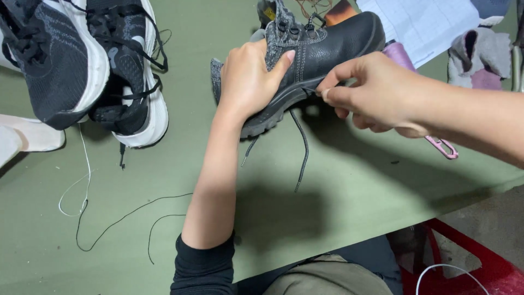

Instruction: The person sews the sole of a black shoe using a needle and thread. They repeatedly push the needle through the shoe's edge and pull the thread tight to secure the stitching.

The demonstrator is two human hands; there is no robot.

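Nearest me, loose threads (117,221) trail over the green bench (355,186). My left hand (248,82) clasps the black work boot (316,49) sideways above it; my right hand (371,93) pinches what seems a needle at the sole seam. Laces (300,147) dangle unthreaded. Sneakers (82,60) wait beyond.

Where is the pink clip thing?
In the head view, the pink clip lies on the green table at the right, just under the right hand and wrist, below the black boot that the left hand steadies.

Boot (322,49) lies right of sneakers (93,65) on table (355,186).
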